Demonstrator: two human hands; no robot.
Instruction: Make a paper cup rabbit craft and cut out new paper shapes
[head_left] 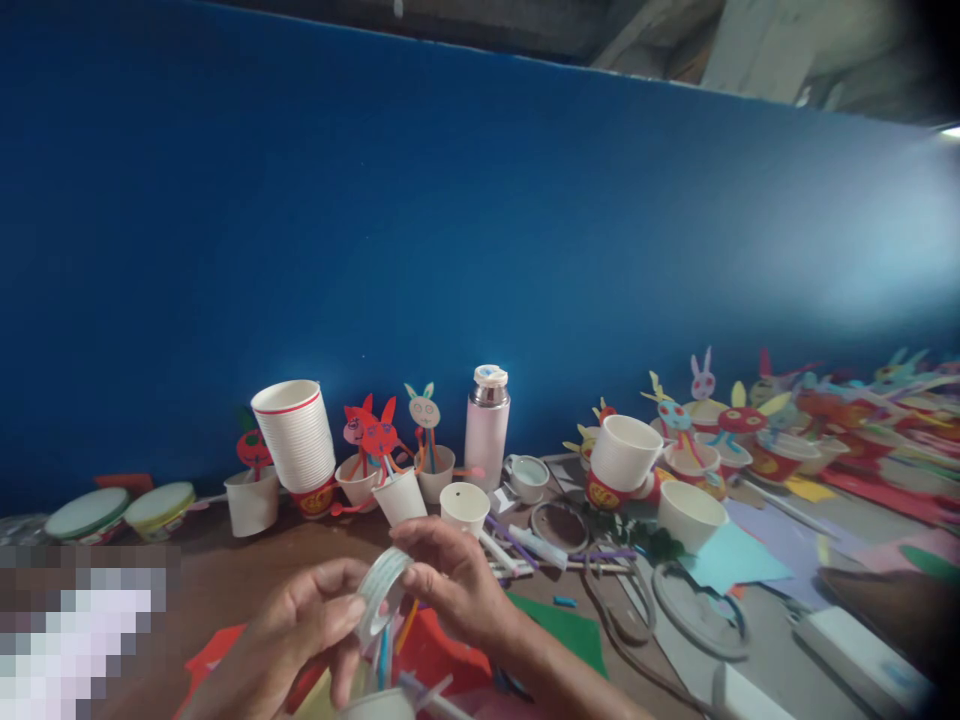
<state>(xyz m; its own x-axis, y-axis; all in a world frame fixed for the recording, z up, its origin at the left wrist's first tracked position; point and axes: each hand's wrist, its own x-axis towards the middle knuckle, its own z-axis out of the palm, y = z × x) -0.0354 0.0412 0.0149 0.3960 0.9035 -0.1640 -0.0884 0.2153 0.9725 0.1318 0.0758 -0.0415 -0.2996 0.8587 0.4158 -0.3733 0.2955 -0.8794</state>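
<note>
A roll of whitish tape is held between my two hands, low in the head view. My left hand grips its left edge between thumb and fingers. On the opposite edge, the thumb and fingers of my right hand close round the roll. Just beneath them stands a white paper cup with blue and orange sticks rising from it. Red paper lies under my hands, and green paper is to their right.
A tall cup stack, a pink thermos and cups with paper animal heads line the blue wall. Cable loops, a white box and coloured paper cover the table's right side.
</note>
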